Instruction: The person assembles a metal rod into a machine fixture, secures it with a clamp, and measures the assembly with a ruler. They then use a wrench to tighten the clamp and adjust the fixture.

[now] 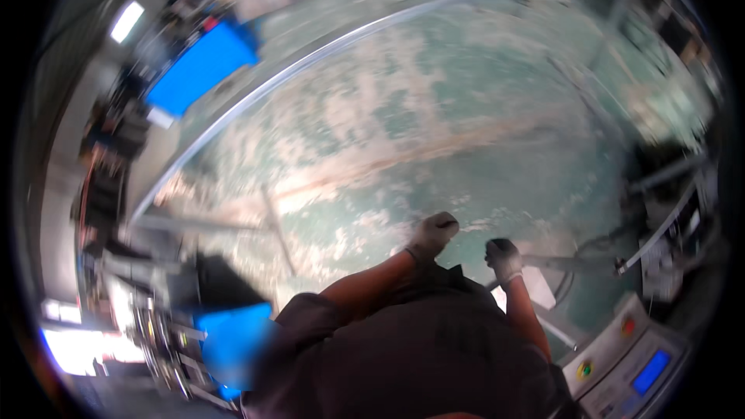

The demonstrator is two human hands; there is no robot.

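My left hand [434, 235], in a pale glove, is held in front of my body with its fingers curled closed. A dark patch shows at the fingers; whether it is glove coating or a held thing I cannot make out. Lower and to the right is my right hand [504, 258], in a glove with a light cuff and dark finger area. Its fingers are curled too, and what they hold, if anything, is hidden. Behind the right wrist, a white flat-sided thing [537, 287] shows; contact with it cannot be made out.
A grey machine panel [613, 372] with a blue screen and buttons stands at the lower right. A pale curved rail or line [310, 58] crosses beyond the worn green floor [434, 140]. Blue-topped surfaces [203, 68] stand at the far left; another blue thing [237, 341] is near-left.
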